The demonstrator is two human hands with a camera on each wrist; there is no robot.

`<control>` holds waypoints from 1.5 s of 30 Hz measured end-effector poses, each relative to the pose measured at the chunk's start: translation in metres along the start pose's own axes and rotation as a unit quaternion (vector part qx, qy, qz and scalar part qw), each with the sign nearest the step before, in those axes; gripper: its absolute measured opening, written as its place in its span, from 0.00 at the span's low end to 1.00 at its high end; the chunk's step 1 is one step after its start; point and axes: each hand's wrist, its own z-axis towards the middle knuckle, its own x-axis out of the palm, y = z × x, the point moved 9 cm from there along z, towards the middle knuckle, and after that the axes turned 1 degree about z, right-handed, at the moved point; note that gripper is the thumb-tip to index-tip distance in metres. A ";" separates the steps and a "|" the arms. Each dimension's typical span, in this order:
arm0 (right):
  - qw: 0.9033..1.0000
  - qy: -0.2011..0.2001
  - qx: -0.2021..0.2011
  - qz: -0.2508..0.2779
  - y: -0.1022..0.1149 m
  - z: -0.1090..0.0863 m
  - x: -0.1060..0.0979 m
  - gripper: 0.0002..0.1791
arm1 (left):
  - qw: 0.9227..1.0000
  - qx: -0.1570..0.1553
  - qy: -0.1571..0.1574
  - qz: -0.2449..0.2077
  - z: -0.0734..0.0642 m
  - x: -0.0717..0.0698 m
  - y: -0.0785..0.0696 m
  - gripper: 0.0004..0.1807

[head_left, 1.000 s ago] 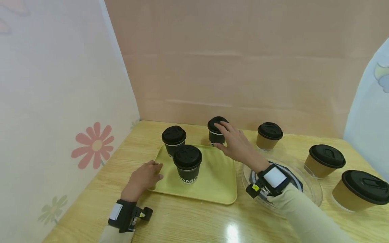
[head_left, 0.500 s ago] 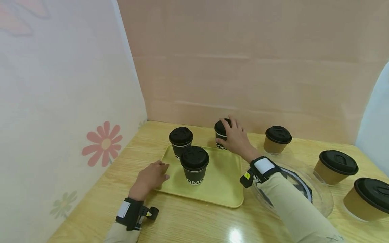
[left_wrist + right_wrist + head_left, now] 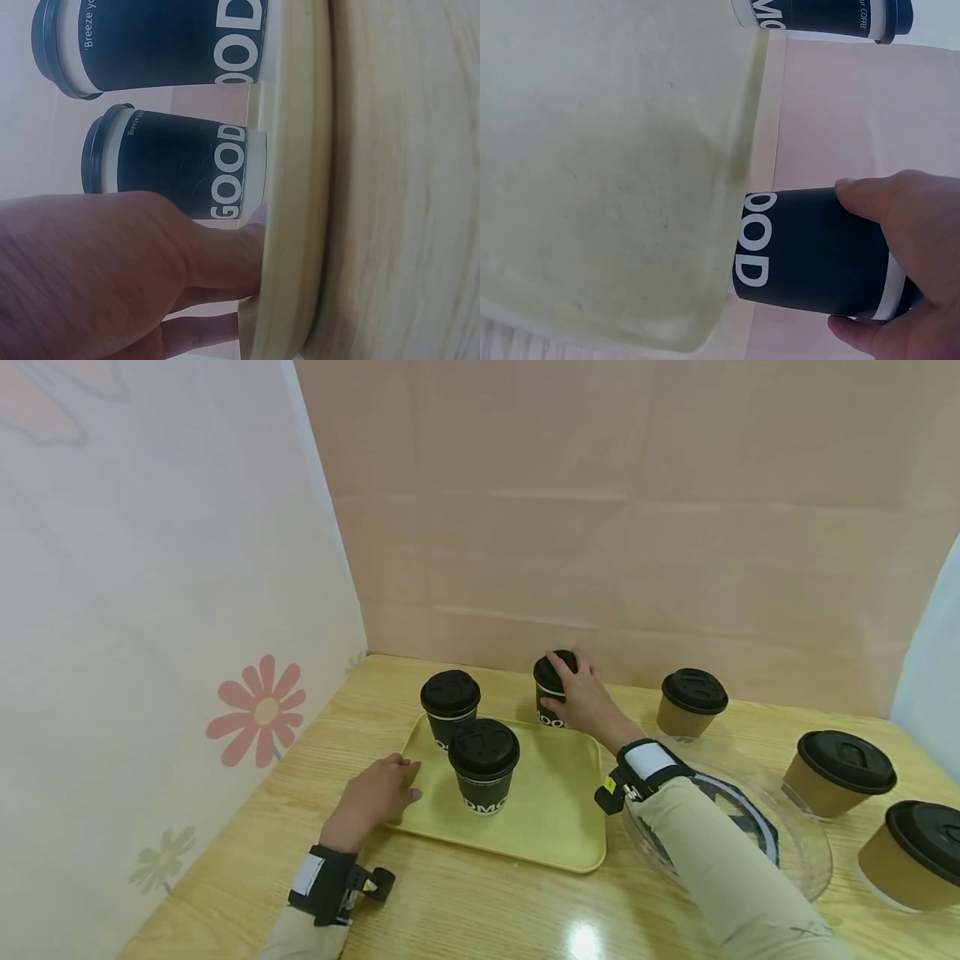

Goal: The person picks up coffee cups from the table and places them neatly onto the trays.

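A yellow tray [image 3: 555,827] lies on the wooden table. My left hand [image 3: 375,792] holds its left edge, with the thumb at the rim in the left wrist view. Two black lidded coffee cups stand upright on the tray, a front cup [image 3: 483,772] and one behind it [image 3: 450,703]. At the tray's back right edge, my right hand [image 3: 588,700] grips a third black coffee cup [image 3: 810,251] near its lid, thumb on one side and fingers on the other. The cup's base is right by the tray's back rim.
Right of the tray lies a clear round plastic dish [image 3: 813,860] with a dark patterned piece in it, partly under my right forearm. Three brown cups with black lids stand around it: back [image 3: 682,722], right [image 3: 817,785], front right [image 3: 900,868]. A beige backdrop [image 3: 600,568] rises behind.
My right hand has come in round the black cup behind the tray, and its fingers have closed on it. The left hand stays at the tray edge. The head view has shifted slightly.
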 end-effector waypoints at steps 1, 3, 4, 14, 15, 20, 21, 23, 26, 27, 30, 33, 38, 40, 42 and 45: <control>1.000 -0.001 -0.002 0.002 0.000 0.000 0.000 0.44 | 1.000 0.001 -0.001 0.001 0.000 0.000 0.000 0.27; 1.000 -0.003 -0.004 0.005 0.001 0.000 0.000 0.44 | 1.000 0.003 0.000 0.001 0.000 0.001 0.000 0.27; 1.000 -0.005 -0.005 0.004 0.000 -0.001 -0.001 0.44 | 1.000 0.003 0.000 0.000 0.001 0.001 0.000 0.27; 1.000 -0.023 -0.011 0.000 -0.004 -0.007 -0.008 0.44 | 1.000 0.004 0.005 -0.004 -0.001 0.000 -0.005 0.26; 1.000 -0.028 -0.011 -0.001 -0.004 -0.007 -0.010 0.44 | 1.000 0.004 0.005 -0.004 -0.002 0.000 -0.005 0.26; 0.999 -0.045 -0.024 -0.004 0.006 -0.014 -0.022 0.44 | 1.000 0.002 0.004 -0.005 -0.003 -0.001 -0.003 0.27; 0.998 -0.047 -0.029 -0.007 0.009 -0.016 -0.024 0.44 | 1.000 0.002 0.004 -0.005 -0.003 -0.001 -0.002 0.27; 0.998 -0.051 -0.039 -0.010 0.017 -0.022 -0.028 0.44 | 1.000 0.002 0.003 -0.004 -0.003 -0.001 -0.001 0.27; 0.997 -0.050 -0.054 -0.015 0.028 -0.032 -0.030 0.44 | 1.000 0.001 0.002 -0.002 -0.003 -0.002 0.000 0.27; 0.997 -0.049 -0.057 -0.014 0.031 -0.036 -0.030 0.44 | 1.000 0.000 0.002 -0.002 -0.003 -0.002 0.001 0.27; 0.997 -0.043 -0.063 -0.012 0.039 -0.046 -0.028 0.44 | 1.000 -0.003 0.003 -0.005 -0.004 -0.003 0.003 0.27; 0.997 -0.036 -0.063 -0.009 0.043 -0.054 -0.025 0.44 | 1.000 -0.005 0.005 -0.004 -0.004 -0.003 0.005 0.27; 0.998 -0.018 -0.058 -0.009 0.046 -0.066 -0.020 0.44 | 1.000 -0.002 0.008 -0.003 -0.004 -0.002 0.004 0.27; 0.998 -0.013 -0.057 -0.011 0.047 -0.069 -0.018 0.44 | 1.000 -0.002 0.008 -0.006 -0.003 -0.002 0.004 0.28; 0.998 -0.010 -0.055 -0.013 0.047 -0.072 -0.017 0.43 | 1.000 -0.003 0.008 -0.008 -0.003 -0.001 0.004 0.28; 0.998 -0.005 -0.056 -0.014 0.049 -0.075 -0.016 0.43 | 1.000 -0.005 0.008 -0.008 -0.002 0.001 0.004 0.28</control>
